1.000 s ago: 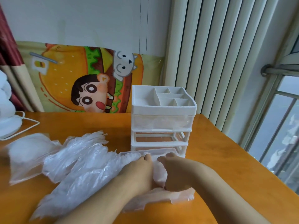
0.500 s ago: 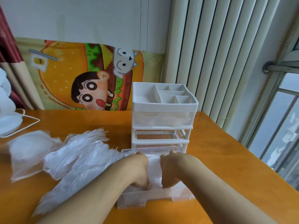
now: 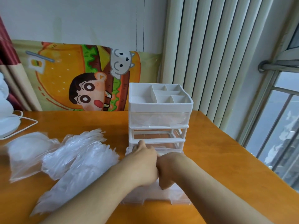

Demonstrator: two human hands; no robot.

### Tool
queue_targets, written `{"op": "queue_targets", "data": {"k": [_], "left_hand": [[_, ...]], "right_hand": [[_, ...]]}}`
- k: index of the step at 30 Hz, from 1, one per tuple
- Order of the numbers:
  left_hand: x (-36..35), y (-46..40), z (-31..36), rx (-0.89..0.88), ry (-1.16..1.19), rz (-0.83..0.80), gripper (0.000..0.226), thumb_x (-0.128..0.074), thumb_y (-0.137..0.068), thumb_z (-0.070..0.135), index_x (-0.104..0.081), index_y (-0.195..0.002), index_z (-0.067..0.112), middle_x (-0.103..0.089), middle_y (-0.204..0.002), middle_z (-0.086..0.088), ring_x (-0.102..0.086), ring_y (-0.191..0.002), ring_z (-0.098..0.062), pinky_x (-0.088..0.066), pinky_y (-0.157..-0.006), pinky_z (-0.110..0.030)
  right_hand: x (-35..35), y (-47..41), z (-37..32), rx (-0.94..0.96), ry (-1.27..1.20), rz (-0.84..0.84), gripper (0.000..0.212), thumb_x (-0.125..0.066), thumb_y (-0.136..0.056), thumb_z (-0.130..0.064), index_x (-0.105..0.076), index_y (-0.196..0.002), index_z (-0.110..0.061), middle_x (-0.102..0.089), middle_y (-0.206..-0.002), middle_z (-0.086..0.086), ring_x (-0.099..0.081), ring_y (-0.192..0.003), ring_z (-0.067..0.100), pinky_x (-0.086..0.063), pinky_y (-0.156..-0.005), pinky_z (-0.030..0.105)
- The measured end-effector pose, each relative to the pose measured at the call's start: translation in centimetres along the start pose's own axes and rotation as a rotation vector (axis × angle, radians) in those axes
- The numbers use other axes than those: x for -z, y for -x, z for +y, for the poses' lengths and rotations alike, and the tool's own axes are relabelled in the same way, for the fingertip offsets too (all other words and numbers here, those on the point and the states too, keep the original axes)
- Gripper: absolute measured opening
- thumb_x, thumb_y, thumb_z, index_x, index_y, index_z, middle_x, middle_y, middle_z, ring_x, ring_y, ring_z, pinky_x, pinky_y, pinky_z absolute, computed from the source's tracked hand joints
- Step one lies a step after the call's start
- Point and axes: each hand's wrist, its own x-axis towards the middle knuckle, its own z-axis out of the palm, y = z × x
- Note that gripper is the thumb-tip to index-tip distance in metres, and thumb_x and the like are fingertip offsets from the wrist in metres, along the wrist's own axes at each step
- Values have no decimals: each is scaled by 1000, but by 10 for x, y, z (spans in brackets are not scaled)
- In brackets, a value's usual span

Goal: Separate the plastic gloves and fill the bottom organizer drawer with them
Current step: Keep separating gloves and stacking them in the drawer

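Note:
The clear bottom drawer (image 3: 155,200) is pulled out onto the table in front of the white organizer (image 3: 160,105). My left hand (image 3: 144,162) and my right hand (image 3: 170,168) sit side by side inside it, touching each other, fingers pointing down and pressing on the plastic gloves (image 3: 176,194) in the drawer. The fingertips are hidden by the backs of the hands. My left thumb sticks up toward the organizer's frame. Loose piles of plastic gloves (image 3: 76,152) lie on the table left of the drawer.
A clear bag (image 3: 27,151) lies at the far left. Behind it stand a white object and its cord (image 3: 24,126). The organizer's middle slot (image 3: 158,135) is open and its top drawer is in. The table edge and a window run along the right.
Both hands went from holding a glove above the drawer to pushing down into it. They have drawn close together, and the view has tilted down slightly.

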Motion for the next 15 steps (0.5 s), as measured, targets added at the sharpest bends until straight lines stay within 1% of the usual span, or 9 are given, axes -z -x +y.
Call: {"op": "queue_targets", "data": {"k": [2,3,4,6,8,9,11,13,15], "left_hand": [[-12,-1,0,97,-73,-37,63,-51,-96,7,-31,-155,13,-28,-149,-12,-46,-130,-29,-47,-99,-34],[-16,-2,0,151,-86,-41,68,-50,-97,8,-22,-159,8,-26,-153,-16,-44,-135,-31,-45,-103,-34],[-21,-3,1,195,-92,-40,69,-49,-98,10,-18,-159,3,-24,-156,-19,-43,-137,-31,-44,-105,-33],[-27,-10,4,270,-81,-27,70,-51,-98,10,-16,-158,-1,-27,-155,-23,-47,-133,-30,-46,-103,-31],[-32,-19,5,359,-8,-8,74,-57,-94,10,-17,-157,2,-31,-152,-23,-49,-130,-30,-48,-100,-32],[-34,-23,5,385,41,11,75,-59,-94,12,-18,-156,5,-32,-152,-22,-49,-130,-30,-49,-100,-32],[-37,-24,6,392,100,47,72,-60,-95,16,-19,-153,7,-31,-152,-20,-48,-131,-29,-49,-102,-33],[-39,-23,7,382,131,67,71,-59,-95,19,-18,-152,7,-29,-154,-21,-47,-132,-30,-49,-104,-34],[-37,-18,6,364,147,38,75,-59,-94,13,-15,-155,7,-26,-156,-22,-44,-135,-32,-48,-106,-35]], "right_hand": [[-2,-1,0,-3,-9,20,100,-68,-95,-19,-1,-168,-29,-59,-129,14,-64,-106,31,-56,-101,45],[-3,-1,0,-5,-20,25,106,-69,-94,-20,6,-167,-36,-56,-123,13,-64,-107,31,-57,-99,44],[-5,-3,2,-3,-31,31,109,-71,-93,-20,9,-165,-42,-56,-124,13,-63,-111,32,-58,-99,45],[-6,-3,6,-13,-50,36,111,-74,-93,-24,9,-162,-52,-52,-146,16,-57,-125,35,-56,-102,46],[-8,-1,13,-34,-76,29,112,-75,-92,-27,8,-159,-60,-27,-166,23,-57,-129,37,-55,-98,43],[-9,1,15,-42,-94,21,111,-75,-92,-28,7,-159,-61,-16,-169,24,-61,-125,36,-57,-94,41],[-10,6,17,-40,-115,9,110,-74,-91,-29,6,-160,-59,-6,-172,22,-66,-112,31,-58,-86,35],[-12,7,18,-36,-121,8,112,-74,-91,-29,10,-160,-58,-3,-174,18,-65,-97,26,-56,-78,30],[-12,9,16,-31,-125,26,114,-73,-92,-31,15,-160,-55,-8,-174,16,-64,-88,20,-53,-72,27]]}}
